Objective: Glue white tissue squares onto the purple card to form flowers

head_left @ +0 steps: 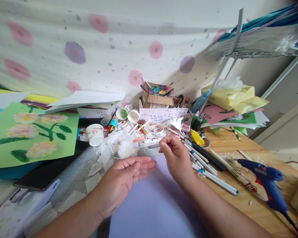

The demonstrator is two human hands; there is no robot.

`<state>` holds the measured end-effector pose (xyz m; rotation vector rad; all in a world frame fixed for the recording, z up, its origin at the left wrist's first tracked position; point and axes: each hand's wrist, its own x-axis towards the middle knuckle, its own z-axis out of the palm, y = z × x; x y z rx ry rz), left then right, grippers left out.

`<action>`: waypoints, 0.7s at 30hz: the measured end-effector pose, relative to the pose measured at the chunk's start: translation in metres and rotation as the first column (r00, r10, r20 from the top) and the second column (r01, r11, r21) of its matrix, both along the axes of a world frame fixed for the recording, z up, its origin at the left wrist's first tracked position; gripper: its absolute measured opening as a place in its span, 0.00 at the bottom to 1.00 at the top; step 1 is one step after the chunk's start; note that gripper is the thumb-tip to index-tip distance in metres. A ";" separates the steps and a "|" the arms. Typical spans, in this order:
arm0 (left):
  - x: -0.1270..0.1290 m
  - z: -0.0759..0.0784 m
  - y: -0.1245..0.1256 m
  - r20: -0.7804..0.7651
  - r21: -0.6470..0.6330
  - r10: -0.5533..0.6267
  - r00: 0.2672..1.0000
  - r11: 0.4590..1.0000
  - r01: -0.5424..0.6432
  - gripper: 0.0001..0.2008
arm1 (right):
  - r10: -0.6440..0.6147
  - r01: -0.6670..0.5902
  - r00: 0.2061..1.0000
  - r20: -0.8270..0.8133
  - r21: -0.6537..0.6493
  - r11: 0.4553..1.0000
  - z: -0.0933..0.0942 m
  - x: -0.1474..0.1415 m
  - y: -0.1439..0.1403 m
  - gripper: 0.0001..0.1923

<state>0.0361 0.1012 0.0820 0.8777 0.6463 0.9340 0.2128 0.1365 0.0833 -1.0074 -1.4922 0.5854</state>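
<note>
"Paper (pixel 151 205), where?"
"Lavender, flat in front of me."
"Grip?"
"My left hand (pixel 126 173) rests loose, fingers outstretched; my right hand (pixel 178 158) narrows, thumb near forefinger. Whether it pinches anything, I cannot tell."

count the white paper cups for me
3: one with red marks nearest the green flower picture, one with green inside, a third cup right of that; more may be hidden

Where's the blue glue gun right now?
In the head view, the blue glue gun is on the wooden table at far right, right of the white pens and the right hand.
</note>
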 end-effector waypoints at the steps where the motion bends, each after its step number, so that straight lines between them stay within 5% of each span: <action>1: 0.000 0.000 0.000 0.002 0.002 0.005 1.000 1.000 -0.005 0.14 | 0.021 -0.021 1.000 -0.004 0.019 1.000 0.001 0.000 0.000 0.07; 6: 0.001 0.001 -0.002 0.051 0.038 0.019 0.999 0.999 -0.021 0.13 | 0.179 -0.204 0.970 0.166 0.150 0.967 0.007 -0.004 -0.009 0.05; 14: -0.004 0.000 -0.001 -0.255 0.233 -0.074 0.964 0.963 0.136 0.20 | 0.035 -0.112 0.908 0.418 0.162 0.980 0.006 -0.010 -0.012 0.06; 17: -0.013 0.000 0.001 -0.606 0.331 -0.043 0.794 0.894 0.301 0.23 | -0.008 -0.009 0.982 0.189 0.092 0.996 0.022 0.015 -0.011 0.08; 21: -0.018 0.008 0.000 -0.925 0.273 0.020 0.381 0.731 0.625 0.30 | -0.030 0.029 0.999 0.022 0.056 0.998 0.059 0.085 -0.047 0.09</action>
